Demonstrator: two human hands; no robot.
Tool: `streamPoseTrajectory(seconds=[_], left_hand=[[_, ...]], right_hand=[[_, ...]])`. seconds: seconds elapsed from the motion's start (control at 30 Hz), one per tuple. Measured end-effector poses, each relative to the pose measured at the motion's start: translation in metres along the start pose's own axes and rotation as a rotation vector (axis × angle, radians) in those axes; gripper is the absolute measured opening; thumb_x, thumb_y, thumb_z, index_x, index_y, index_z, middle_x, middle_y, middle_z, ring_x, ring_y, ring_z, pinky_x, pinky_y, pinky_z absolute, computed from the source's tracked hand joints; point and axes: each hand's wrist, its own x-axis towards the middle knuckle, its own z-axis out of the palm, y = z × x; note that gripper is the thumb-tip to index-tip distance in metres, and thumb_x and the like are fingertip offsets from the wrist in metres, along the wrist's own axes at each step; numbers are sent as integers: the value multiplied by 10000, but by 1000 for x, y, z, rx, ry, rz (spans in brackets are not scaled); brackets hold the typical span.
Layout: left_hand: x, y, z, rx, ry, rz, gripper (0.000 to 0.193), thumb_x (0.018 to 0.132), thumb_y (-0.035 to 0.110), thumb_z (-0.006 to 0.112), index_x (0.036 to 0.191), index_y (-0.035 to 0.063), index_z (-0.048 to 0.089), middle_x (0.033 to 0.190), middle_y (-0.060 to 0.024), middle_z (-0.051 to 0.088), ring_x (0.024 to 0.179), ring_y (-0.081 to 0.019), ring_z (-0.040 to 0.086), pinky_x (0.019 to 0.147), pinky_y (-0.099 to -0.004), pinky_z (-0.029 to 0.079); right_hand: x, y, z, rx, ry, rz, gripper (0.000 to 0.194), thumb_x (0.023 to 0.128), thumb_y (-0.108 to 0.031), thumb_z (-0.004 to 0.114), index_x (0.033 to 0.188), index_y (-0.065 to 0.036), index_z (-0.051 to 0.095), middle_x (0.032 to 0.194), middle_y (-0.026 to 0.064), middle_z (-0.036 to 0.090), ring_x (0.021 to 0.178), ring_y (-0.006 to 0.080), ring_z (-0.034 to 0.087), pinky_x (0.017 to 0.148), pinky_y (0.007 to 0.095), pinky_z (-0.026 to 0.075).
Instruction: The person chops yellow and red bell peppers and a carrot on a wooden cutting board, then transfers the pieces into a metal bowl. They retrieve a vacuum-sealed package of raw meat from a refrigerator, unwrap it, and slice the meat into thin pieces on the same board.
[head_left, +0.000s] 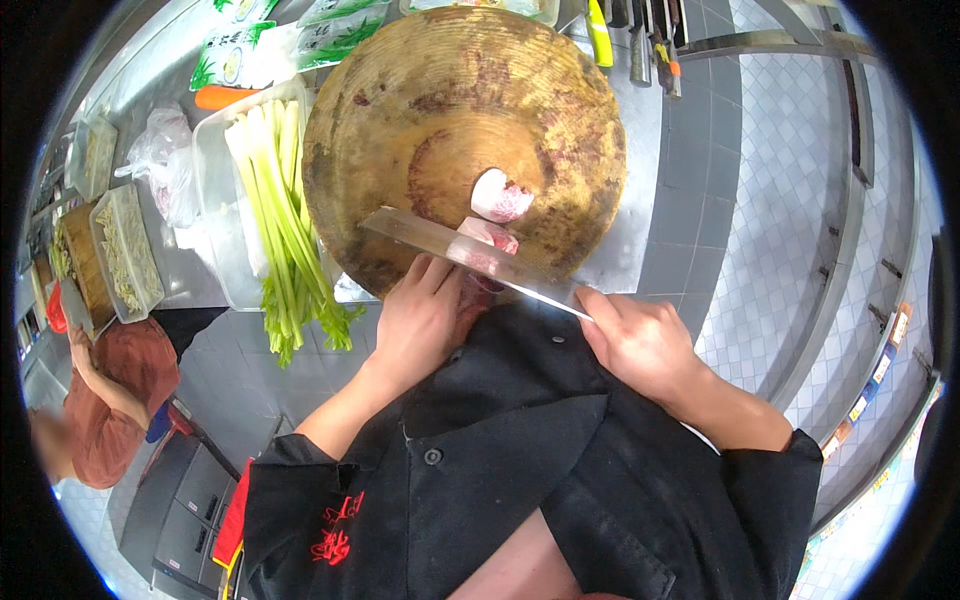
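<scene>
A large round wooden chopping block (465, 90), stained dark in places, stands before me. My right hand (637, 337) grips a broad-bladed cleaver (409, 226), whose blade slants across the near part of the block. Raw meat (474, 296) lies at the near edge, partly hidden under the blade and my left hand (424, 307). That hand holds the meat with curled fingers close to the blade. Just beyond the cleaver is a pink and white cut piece (491, 234). Another cut piece (501, 196) with a thick white side sits farther up the block.
Left of the block, celery stalks (281, 195) overhang a clear plastic tub (217, 225). A carrot (225, 97), plastic bag (169, 165) and green-white packets (232, 56) lie nearby. Several knives (641, 45) are at upper right. A co-worker (124, 397) works at far left beside a wooden board (84, 247).
</scene>
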Motion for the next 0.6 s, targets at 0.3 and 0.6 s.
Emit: streamPoseTrajectory(seconds=[0.3,0.6], left_hand=[[2,-2,-1,-23,21,5,503,805,189,787,1239,0,616,1271,-123,587,1126,-344,600,883,-422,575],[4,2,-4,-125,27,-22,628,749,144,822,1323,27,598,1335,-131,588,1140,-374,612,945,-435,544]], right_hand=[[18,-10,-1,-59,-77,40,160,943,-152,660,1050,-63,581,716,117,660,635,348,690,566,464,568],[76,20,59,25,59,-120,142,964,-150,645,1019,-49,560,705,164,670,617,371,691,528,471,562]])
